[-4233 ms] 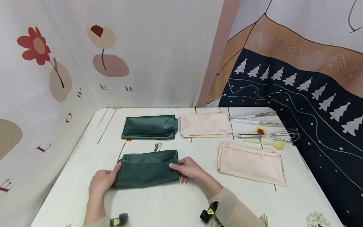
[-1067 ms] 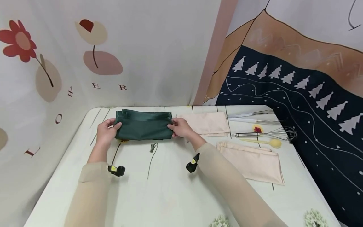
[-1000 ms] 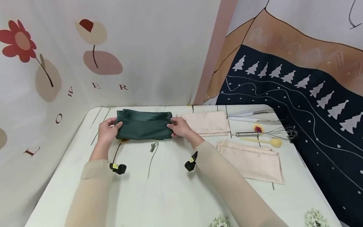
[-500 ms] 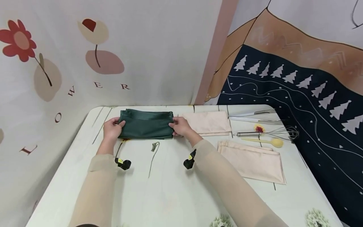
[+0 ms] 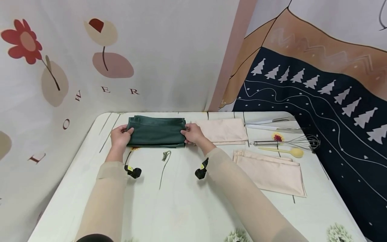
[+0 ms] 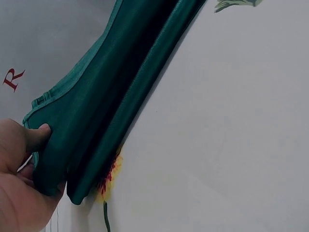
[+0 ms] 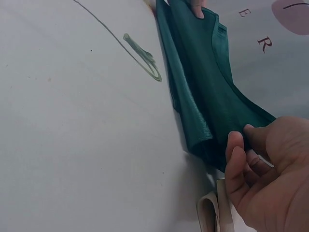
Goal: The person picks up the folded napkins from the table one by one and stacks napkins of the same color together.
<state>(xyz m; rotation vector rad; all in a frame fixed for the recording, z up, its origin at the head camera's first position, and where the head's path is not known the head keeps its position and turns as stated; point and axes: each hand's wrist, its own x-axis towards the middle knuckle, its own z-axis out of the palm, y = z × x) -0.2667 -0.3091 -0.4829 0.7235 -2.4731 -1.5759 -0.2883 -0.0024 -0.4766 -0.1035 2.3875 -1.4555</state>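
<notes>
Both hands hold a folded dark green cloth (image 5: 156,131) by its short ends at the far left of the table. My left hand (image 5: 119,137) pinches the left end, thumb on top and fingers beneath. At the other end my right hand (image 5: 193,133) pinches it the same way. A second folded green cloth (image 6: 140,99) lies directly underneath on the table, mostly hidden in the head view. The wrist views show a dark gap between the two, with the upper cloth sagging in the middle. The right hand is beside a folded peach cloth (image 5: 222,131).
Another folded peach cloth (image 5: 269,171) lies nearer on the right. Behind it are a yellow spoon (image 5: 296,153), a wire whisk (image 5: 263,143) and two long metal utensils (image 5: 269,127) with pale handles. Printed curtains rise at the table's back and sides.
Both hands have carried the green cloth from the near part of the table away and onto the other green cloth. Over the last second it has shifted slightly right and lower.
</notes>
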